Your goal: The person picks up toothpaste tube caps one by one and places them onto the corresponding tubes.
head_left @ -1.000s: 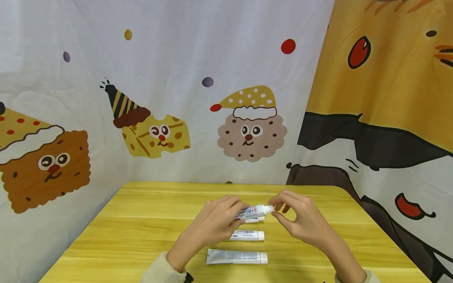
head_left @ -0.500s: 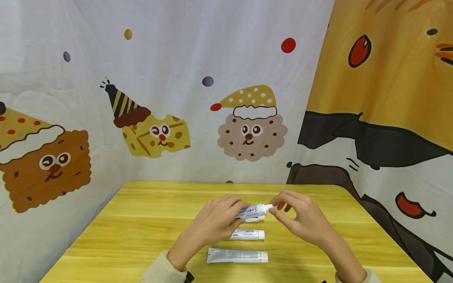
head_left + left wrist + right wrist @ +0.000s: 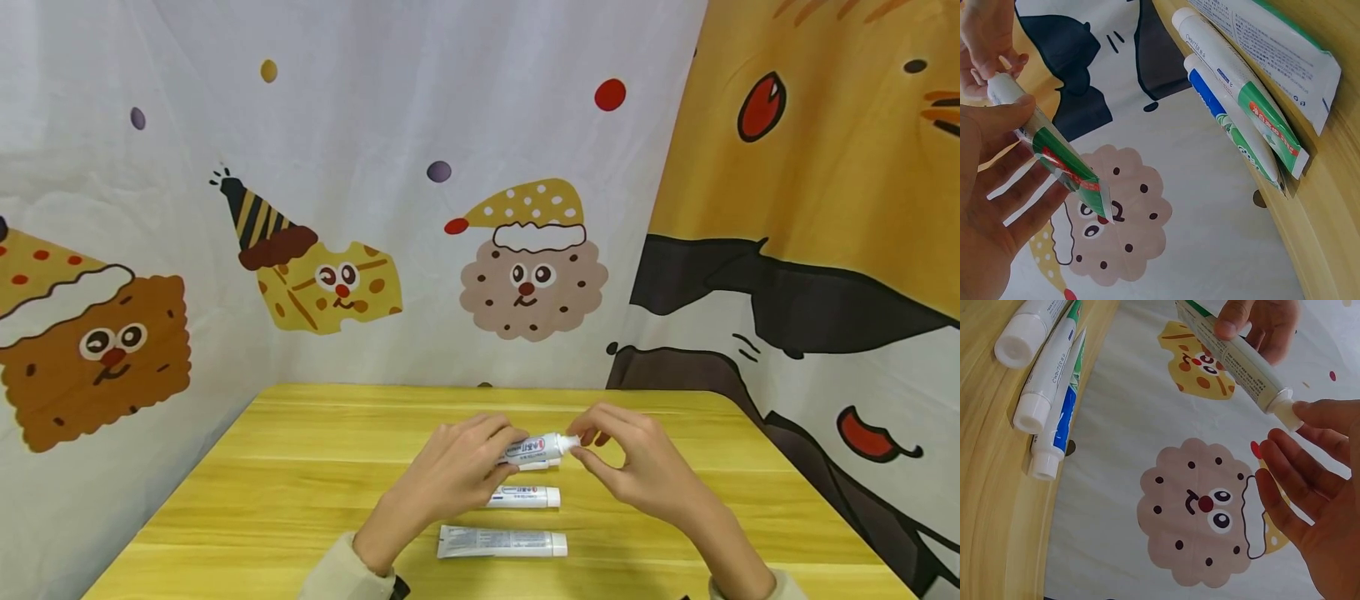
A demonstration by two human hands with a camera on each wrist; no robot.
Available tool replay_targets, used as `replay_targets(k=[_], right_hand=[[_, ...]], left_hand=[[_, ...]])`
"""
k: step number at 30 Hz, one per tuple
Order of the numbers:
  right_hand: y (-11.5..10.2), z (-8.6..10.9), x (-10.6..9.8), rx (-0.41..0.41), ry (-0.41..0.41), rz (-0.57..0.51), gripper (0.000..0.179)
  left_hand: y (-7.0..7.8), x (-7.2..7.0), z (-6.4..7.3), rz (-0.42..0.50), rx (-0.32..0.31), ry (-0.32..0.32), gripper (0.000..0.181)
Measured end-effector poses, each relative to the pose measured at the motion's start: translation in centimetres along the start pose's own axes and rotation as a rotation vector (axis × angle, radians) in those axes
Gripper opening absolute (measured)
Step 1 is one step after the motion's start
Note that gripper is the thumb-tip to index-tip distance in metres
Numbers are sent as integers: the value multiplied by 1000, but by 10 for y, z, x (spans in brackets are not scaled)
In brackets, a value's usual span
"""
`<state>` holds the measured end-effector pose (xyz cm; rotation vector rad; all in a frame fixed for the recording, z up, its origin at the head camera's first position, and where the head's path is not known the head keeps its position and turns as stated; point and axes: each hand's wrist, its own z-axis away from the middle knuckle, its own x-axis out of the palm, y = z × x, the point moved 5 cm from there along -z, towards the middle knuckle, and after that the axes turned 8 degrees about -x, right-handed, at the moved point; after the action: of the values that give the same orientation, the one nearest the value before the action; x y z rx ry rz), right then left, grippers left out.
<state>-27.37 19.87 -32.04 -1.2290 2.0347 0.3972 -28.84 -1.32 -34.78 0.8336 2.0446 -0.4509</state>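
My left hand grips a white toothpaste tube above the table, thumb on one side and fingers behind it. The tube's green and red tail shows in the left wrist view. At its other end sits a small white cap, pinched between the thumb and index finger of my right hand. The other fingers of that hand are spread loosely in the right wrist view. Below the hands lie a tube with a blue band, a second tube and a nearer tube with printed text.
The three lying tubes form a row on the yellow wood-grain table, their caps pointing right. A light curtain with cartoon prints hangs behind the table, and a printed orange and black part continues along the right.
My right fingertips shift slightly around the cap and the held tube tilts a little. My left hand stays in place, and the lying tubes have not moved.
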Motion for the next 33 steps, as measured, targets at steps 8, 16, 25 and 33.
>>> replay_targets(k=[8, 16, 25, 33], right_hand=[[-1, 0, 0, -15, 7, -9, 34], [-6, -2, 2, -93, 43, -45, 42], [-8, 0, 1, -74, 71, 3, 38], [-9, -3, 1, -107, 78, 81, 33]], left_hand=[[1, 0, 0, -6, 5, 3, 34], [0, 0, 1, 3, 7, 8, 33], [1, 4, 1, 134, -11, -103, 34], [-1, 3, 0, 166, -42, -120, 38]])
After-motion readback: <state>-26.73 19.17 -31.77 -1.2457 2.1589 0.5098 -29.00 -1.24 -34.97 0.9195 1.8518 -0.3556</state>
